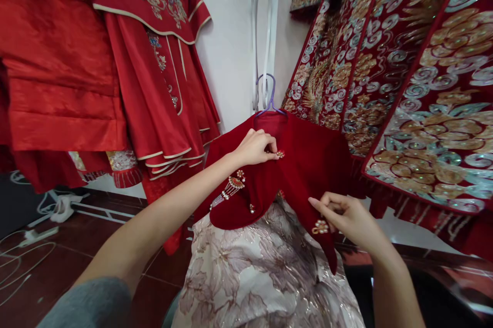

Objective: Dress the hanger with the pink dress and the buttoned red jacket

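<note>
Fingers (270, 155) work beyond the near floral skirt (250, 276), seemingly fastening the red jacket (316, 138): right hand (348, 215) half-curled at its right flap (298, 189) (hold unclear), left hand (254, 148) pinching the neck ornament (281, 154). Next likely calls for aligning the 2 front edges.

Before you, the dark-red velvet top (265, 184) hangs from a purple hanger (273, 97), its neck below the hook; its front panels (302, 199) part low down, bearing gold-and-pearl ornaments (320, 227) and a fan-shaped, tasselled pendant (234, 182).
</note>
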`<state>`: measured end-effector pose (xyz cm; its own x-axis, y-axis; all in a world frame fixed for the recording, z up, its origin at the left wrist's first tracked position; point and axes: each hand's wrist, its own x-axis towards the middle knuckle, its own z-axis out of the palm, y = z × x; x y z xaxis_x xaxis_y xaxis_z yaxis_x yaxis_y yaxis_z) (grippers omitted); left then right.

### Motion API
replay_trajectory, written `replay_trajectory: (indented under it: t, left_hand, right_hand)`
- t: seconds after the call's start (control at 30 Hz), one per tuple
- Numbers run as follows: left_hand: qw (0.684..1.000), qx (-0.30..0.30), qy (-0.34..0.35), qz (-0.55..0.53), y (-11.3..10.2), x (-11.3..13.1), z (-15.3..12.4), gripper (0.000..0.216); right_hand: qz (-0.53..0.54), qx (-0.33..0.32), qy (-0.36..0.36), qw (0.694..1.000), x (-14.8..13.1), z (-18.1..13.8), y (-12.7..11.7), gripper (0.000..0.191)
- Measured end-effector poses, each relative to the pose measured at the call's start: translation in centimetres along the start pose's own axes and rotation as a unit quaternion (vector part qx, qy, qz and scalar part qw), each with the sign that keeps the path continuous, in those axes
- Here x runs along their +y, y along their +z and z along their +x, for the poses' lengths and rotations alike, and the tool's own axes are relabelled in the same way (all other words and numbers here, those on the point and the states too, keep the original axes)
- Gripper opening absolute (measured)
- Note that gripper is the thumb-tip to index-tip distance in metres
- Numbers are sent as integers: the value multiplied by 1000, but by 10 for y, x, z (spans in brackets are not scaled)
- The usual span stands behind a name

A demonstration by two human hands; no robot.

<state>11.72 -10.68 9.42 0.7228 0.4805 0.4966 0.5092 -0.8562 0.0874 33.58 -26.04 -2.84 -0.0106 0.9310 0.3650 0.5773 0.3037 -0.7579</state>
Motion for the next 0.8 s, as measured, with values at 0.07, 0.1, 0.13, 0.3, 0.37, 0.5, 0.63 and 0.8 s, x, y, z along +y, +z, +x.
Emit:
replay_trajectory:
  t: [0.07, 0.1, 0.13, 0.3, 0.37, 0.5, 0.63, 0.8]
  left_hand:
    - [1000, 3, 22, -6, 3, -1, -1, 14]
    - [999, 5, 34, -10, 5, -1, -1, 14]
    - [999, 10, 44, -14, 6, -1, -2, 13]
    - [994, 63, 42, -76, 9, -3, -8, 12]
    - [989, 97, 38, -103, 11, -4, -12, 15]
    - [990, 99, 10, -99, 16, -10, -18, 18]
    - [997, 33, -67, -2, 16, -19, -29, 14]
    - [954, -111, -122, 251, 9, -24, -59, 15]
  right_hand:
    - [12, 18, 10, 1000, 0, -1, -2, 43]
    - [16, 26, 12, 999, 1, -2, -3, 42]
    - [17, 34, 13, 999, 1, -2, -4, 42]
    - [70, 93, -8, 993, -2, 5, 3, 35]
    - [129, 120, -51, 983, -13, 19, 17, 33]
    - [186, 109, -146, 966, -49, 60, 60, 47]
    - [135, 46, -94, 985, -70, 98, 100, 80]
    - [-52, 162, -11, 985, -49, 104, 112, 96]
